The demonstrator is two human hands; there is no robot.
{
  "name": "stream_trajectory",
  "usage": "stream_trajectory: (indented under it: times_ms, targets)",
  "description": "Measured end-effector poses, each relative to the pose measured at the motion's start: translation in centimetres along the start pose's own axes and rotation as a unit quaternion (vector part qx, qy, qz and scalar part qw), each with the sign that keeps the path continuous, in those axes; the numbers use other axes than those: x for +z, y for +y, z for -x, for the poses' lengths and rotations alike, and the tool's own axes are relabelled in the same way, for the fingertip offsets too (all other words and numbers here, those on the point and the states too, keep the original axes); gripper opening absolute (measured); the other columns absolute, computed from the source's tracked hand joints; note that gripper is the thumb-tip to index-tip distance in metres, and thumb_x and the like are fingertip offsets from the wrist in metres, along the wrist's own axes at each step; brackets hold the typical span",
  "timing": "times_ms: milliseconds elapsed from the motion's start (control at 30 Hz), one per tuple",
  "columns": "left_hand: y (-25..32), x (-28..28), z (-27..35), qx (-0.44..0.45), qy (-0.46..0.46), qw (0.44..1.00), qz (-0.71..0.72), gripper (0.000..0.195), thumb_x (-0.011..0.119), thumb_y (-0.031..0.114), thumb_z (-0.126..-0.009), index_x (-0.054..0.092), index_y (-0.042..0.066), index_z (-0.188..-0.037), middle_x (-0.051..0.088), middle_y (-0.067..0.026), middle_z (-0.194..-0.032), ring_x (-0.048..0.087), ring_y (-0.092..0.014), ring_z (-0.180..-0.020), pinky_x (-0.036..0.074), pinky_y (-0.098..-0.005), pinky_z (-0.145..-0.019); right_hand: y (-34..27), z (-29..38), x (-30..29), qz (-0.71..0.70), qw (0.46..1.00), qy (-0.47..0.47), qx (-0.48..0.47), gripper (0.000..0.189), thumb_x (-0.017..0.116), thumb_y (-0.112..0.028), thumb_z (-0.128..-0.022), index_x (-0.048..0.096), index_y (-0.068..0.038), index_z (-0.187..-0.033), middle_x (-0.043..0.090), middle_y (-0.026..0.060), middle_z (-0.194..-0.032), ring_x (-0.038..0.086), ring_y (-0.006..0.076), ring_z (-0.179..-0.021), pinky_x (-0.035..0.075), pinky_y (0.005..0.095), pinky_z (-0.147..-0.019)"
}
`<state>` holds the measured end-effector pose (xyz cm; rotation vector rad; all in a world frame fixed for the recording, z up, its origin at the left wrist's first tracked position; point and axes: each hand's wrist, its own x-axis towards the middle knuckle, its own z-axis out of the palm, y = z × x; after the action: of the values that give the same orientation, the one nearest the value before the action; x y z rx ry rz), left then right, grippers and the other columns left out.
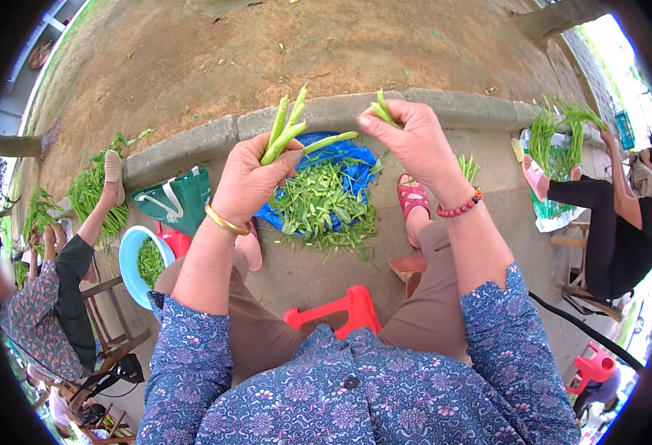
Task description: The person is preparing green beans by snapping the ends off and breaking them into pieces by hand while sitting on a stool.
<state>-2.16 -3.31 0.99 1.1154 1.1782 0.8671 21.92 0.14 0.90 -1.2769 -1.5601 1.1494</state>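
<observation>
Several cut green vegetable stems (287,130) stick out of my left hand (259,175), pinched between thumb and fingers; one of them points right. Opposite it, at the same height, my right hand (409,133) grips short green stem pieces (382,111) between thumb and forefinger. The two hands are apart. Below and between them, a blue plastic bag (362,181) lies spread on the ground under a heap of torn green leaves and stem pieces (326,203). More green stems (468,167) show just behind my right wrist.
A light blue basin (128,267) holding cut greens stands at left, by a red plastic container (175,242) and a green bag (178,200). A stone curb (326,114) runs beyond the heap. People sit on both sides with bunches of greens. A red stool (353,308) is beneath me.
</observation>
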Motion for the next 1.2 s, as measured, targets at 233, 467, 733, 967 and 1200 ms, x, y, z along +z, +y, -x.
stream_trajectory:
  times_ms: [233, 467, 733, 967, 1200]
  targets:
    - [0.1, -0.2, 0.2, 0.0, -0.036, 0.998, -0.051, 0.011, 0.065, 0.008, -0.087, 0.065, 0.002, -0.097, 0.059, 0.0036, -0.075, 0.052, -0.004, -0.064, 0.043, -0.0197, -0.059, -1.2, 0.7, 0.0, 0.051, 0.988, -0.139, 0.04, 0.014, 0.069, -0.014, -0.084, 0.067, 0.0, -0.085, 0.058, -0.0017, -0.078, 0.052, 0.0059, -0.072, 0.043, 0.0237, -0.065]
    - [0.2, -0.1, 0.1, 0.007, -0.057, 0.995, -0.076, 0.013, 0.066, 0.01, -0.087, 0.066, 0.002, -0.097, 0.059, 0.0036, -0.075, 0.052, -0.004, -0.067, 0.043, -0.0192, -0.06, -0.7, 0.8, -0.2, 0.087, 0.979, -0.179, 0.037, 0.016, 0.067, -0.016, -0.084, 0.067, 0.0, -0.082, 0.053, -0.0035, -0.069, 0.048, 0.0049, -0.067, 0.04, 0.0238, -0.061]
    - [0.1, -0.1, 0.2, 0.005, -0.058, 0.995, -0.081, 0.013, 0.066, 0.011, -0.087, 0.067, 0.002, -0.095, 0.059, 0.004, -0.074, 0.052, -0.003, -0.066, 0.042, -0.0189, -0.059, -1.0, 1.1, 0.4, 0.071, 0.981, -0.182, 0.016, 0.022, 0.065, -0.017, -0.082, 0.06, 0.003, -0.075, 0.045, 0.001, -0.055, 0.04, 0.0072, -0.056, 0.035, 0.03, -0.05]
    - [-0.4, 1.1, -0.1, 0.003, -0.037, 0.999, -0.012, 0.01, 0.065, 0.009, -0.087, 0.066, 0.002, -0.095, 0.058, 0.0032, -0.072, 0.051, -0.005, -0.063, 0.042, -0.0196, -0.057, 0.3, 0.8, 1.4, 0.057, 0.997, -0.038, 0.021, 0.021, 0.062, -0.016, -0.084, 0.06, 0.004, -0.078, 0.051, 0.0047, -0.058, 0.044, 0.0081, -0.058, 0.038, 0.0308, -0.051]
    - [-0.8, 1.8, -0.1, -0.009, -0.004, 0.999, 0.04, 0.011, 0.065, 0.011, -0.088, 0.066, 0.002, -0.094, 0.057, 0.0009, -0.07, 0.051, -0.007, -0.062, 0.043, -0.0207, -0.057, 0.4, -0.2, 1.3, 0.047, 0.993, 0.085, 0.071, 0.019, 0.063, -0.015, -0.084, 0.062, 0.003, -0.08, 0.059, 0.008, -0.064, 0.05, 0.0106, -0.06, 0.043, 0.0323, -0.056]
